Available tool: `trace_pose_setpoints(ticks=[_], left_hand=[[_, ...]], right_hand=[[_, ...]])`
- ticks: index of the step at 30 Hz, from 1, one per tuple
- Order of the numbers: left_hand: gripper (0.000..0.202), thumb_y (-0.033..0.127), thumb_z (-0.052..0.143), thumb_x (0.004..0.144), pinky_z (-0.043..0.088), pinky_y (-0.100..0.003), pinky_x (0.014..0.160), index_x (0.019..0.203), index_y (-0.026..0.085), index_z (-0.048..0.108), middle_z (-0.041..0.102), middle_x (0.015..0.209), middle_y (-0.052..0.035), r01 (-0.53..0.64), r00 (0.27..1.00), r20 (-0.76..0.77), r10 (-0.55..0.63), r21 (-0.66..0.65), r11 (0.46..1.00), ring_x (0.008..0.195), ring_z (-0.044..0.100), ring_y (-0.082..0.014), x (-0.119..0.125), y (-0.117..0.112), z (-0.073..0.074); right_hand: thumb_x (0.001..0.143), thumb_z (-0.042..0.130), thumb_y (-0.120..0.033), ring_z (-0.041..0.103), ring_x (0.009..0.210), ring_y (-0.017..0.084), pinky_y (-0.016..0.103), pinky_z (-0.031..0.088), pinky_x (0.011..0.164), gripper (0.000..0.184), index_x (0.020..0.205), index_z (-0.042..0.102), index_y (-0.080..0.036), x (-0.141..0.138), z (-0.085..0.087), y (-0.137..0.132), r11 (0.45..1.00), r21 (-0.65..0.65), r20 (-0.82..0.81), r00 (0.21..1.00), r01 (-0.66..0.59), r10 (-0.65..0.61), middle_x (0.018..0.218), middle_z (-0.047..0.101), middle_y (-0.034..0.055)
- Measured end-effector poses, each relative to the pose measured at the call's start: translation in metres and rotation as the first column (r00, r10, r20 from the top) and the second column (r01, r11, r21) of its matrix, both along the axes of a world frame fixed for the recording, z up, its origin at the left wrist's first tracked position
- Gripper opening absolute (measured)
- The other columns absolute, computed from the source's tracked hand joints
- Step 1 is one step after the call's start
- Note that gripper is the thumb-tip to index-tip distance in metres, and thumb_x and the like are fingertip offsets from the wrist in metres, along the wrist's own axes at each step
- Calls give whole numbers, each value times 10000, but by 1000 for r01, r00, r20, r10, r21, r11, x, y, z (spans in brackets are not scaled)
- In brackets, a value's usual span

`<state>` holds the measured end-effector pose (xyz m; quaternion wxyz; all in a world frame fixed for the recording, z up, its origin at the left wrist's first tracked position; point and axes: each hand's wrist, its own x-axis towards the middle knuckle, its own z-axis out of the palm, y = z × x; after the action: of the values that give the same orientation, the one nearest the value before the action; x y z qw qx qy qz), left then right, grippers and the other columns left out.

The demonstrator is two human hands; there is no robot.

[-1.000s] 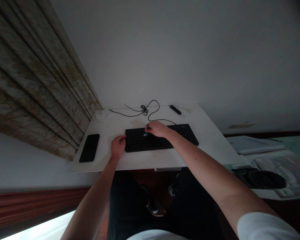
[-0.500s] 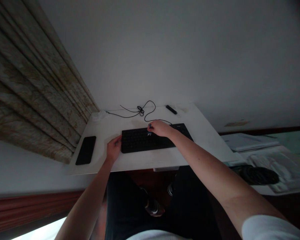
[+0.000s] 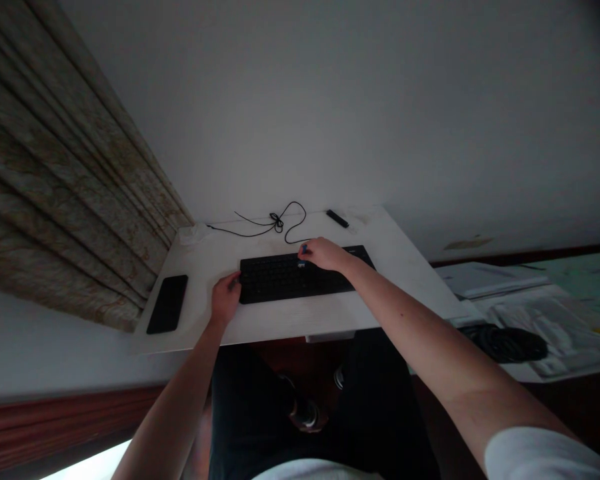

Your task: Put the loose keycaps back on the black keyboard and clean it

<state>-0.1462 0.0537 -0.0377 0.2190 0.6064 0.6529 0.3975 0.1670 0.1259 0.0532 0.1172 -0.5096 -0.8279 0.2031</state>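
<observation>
Fingers of your right hand (image 3: 324,253) pinch a small blue-and-white item (image 3: 301,264), its paler end jutting past the fingertips, over the upper keys of a black rectangular keyboard (image 3: 270,277); contact unclear. Your left hand (image 3: 225,300): fingers bent at the keyboard's left end, grip indeterminable. Keyboard: on white table (image 3: 285,320).

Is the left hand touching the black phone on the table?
Apart. The head view shows a strip of white tabletop between the left hand and the phone.
</observation>
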Motion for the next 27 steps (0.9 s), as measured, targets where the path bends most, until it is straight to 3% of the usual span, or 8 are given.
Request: trace_pose_setpoints(ticks=[4,11,19,24,27], left_hand=[[363,189,544,858,479,-449,1095,1160,210,745,742,1192,-82,-6,1000,-29,6,2,1000,1142,675,-238,-1,0,-1],[351,187,543,845,486,-444,1085,1121,215,757,752,1161,-72,-7,999,-45,7,12,1000,1125,677,-241,-1,0,-2],[346,197,543,853,480,-440,1091,1124,206,758,747,1166,-84,-3,999,-38,3,-5,1000,1129,674,-245,0,-2,2],[342,193,541,854,479,-446,1091,1116,203,760,748,1165,-83,-3,1000,-27,3,-1,1000,1132,673,-248,0,-2,2],[349,193,540,854,486,-442,1083,1126,201,758,746,1169,-85,-8,1000,-18,8,-1,1000,1126,675,-246,0,-2,0]], right_hand=[[940,612,-224,706,854,170,265,478,787,167,941,778,-206,-13,-4,-3,999,7,-93,994,-52,52,932,784,44],[907,655,-228,704,847,197,291,480,775,130,914,783,-207,5,-3,1,999,25,64,998,-31,29,898,781,65],[930,633,-250,706,864,196,292,485,793,155,940,783,-215,0,0,-6,999,24,4,1000,-29,29,919,781,57],[914,650,-230,708,832,207,301,483,767,141,918,785,-191,20,1,-3,1000,-9,96,995,-10,11,903,781,81],[914,655,-236,709,825,202,296,485,761,141,930,785,-183,27,1,-3,1000,-20,71,997,5,-4,902,781,85]])
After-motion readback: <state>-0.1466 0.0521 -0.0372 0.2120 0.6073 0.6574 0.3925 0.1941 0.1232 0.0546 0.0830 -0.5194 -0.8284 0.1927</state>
